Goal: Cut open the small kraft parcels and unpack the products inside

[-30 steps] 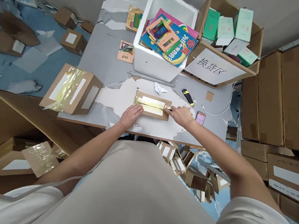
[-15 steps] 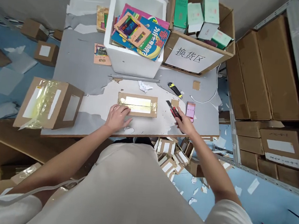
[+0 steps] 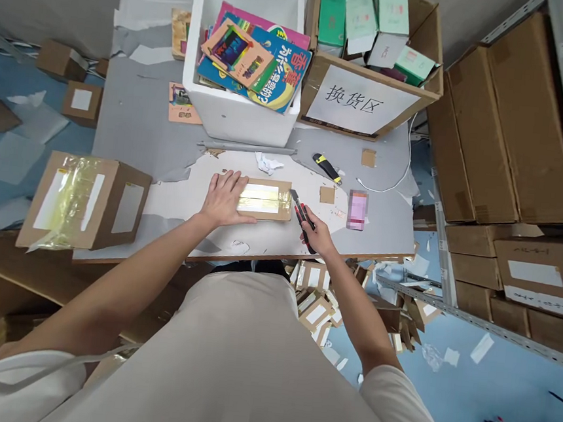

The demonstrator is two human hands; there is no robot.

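1 head cam, facing fwd/down.

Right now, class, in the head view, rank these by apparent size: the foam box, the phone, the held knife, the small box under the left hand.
1. Foam box
2. Small box, though the left hand covers part
3. Phone and knife, unranked: the knife looks longer, the phone wider; the right hand covers some handle.

Viewing remotely, I am reading black 换货区 on a white sheet (image 3: 360,101) fronting a cardboard box (image 3: 315,76), and red 香蕉 beside white 为什么 on a blue book (image 3: 280,73).
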